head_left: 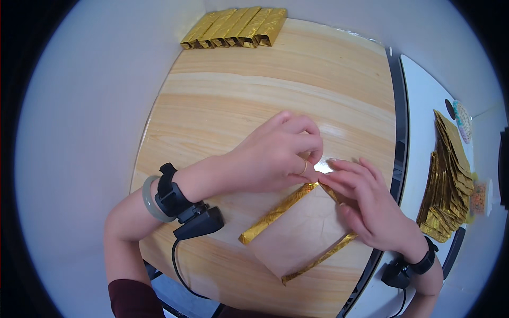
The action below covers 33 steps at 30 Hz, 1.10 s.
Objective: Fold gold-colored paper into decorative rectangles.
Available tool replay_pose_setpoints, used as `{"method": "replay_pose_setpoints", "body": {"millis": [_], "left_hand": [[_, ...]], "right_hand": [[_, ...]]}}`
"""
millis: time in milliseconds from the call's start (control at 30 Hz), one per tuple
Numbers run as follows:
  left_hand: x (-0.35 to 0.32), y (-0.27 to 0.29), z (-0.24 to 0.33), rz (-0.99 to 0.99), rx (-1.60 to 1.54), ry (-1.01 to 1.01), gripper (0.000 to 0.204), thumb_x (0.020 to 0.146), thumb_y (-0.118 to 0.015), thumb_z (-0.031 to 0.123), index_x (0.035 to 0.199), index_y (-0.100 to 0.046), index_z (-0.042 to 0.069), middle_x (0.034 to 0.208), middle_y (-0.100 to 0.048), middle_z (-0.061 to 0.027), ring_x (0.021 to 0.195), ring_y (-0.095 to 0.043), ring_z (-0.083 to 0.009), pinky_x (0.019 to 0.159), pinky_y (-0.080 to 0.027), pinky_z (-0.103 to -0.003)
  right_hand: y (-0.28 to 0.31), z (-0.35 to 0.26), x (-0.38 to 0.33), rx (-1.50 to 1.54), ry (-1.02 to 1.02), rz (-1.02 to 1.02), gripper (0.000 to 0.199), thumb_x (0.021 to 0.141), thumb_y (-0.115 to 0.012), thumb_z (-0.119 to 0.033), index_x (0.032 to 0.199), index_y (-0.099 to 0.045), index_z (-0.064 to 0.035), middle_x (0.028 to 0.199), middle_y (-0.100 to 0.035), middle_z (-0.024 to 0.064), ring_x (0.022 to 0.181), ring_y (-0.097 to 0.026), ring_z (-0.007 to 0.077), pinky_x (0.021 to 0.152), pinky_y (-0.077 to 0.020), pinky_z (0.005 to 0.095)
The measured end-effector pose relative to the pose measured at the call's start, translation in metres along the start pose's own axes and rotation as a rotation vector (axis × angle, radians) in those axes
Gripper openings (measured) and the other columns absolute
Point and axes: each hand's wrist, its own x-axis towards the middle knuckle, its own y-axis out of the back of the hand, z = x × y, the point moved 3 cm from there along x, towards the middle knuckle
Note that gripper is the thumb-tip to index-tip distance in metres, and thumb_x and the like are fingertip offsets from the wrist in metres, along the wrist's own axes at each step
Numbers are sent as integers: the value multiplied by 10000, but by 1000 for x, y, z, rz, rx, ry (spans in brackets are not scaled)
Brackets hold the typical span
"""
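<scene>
A sheet of gold foil paper (297, 233) lies with its pale side up on the wooden table, its gold edges folded inward along the left, far and right sides. At its far corner my left hand (286, 153) is closed, fingertips pinching the folded foil. My right hand (368, 204) meets it at the same corner, index fingertip on the foil and thumb resting near the right-hand fold. The other fingers of that hand are bent and slightly apart. The exact grip at the corner is partly covered by my fingers.
Several folded gold paper blocks (233, 27) stand in a row at the table's far left. On a white side table (419, 95) to the right lies a fanned stack of gold foil sheets (448, 185), beside a small clear jar (481, 197). Cables hang from the black wrist devices (199, 220).
</scene>
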Motion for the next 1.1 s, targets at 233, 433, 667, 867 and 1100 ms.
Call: {"method": "replay_pose_setpoints", "body": {"millis": [233,433,667,867,1100], "left_hand": [[-9,3,-5,-43,-132,46,151,691,-789,124,809,-732,197,903,-565,31,986,-535,-229,846,-407,-388],[-6,8,5,-80,66,-5,163,703,-767,121,843,-742,200,936,-557,16,999,-527,-231,850,-409,-386],[-3,8,15,-94,157,-45,148,732,-740,122,862,-744,192,954,-574,9,1005,-535,-239,851,-421,-388],[-6,5,17,-47,195,-116,111,763,-727,129,873,-740,130,993,-653,17,984,-568,-224,831,-458,-369],[-6,3,13,-68,187,-140,94,776,-719,129,863,-725,94,991,-659,3,988,-575,-230,822,-475,-369]], "right_hand": [[1,0,9,-158,-83,14,567,757,-464,135,1282,-406,-72,1134,-660,-7,1198,-506,263,1145,-148,526],[-15,-22,10,-542,32,194,347,784,-578,-12,1131,-589,-1,963,-646,29,1047,-599,185,1112,-271,507],[1,-15,3,-549,21,102,357,861,-554,-53,1209,-538,24,1143,-645,57,1134,-570,199,1119,-256,534],[23,-1,-41,177,-266,233,407,903,-533,-17,1306,-482,-9,1212,-628,111,1191,-567,271,1041,-393,398],[10,-16,-58,-111,-177,244,205,793,-710,-74,992,-665,-57,941,-656,98,837,-641,262,693,-533,334]]}}
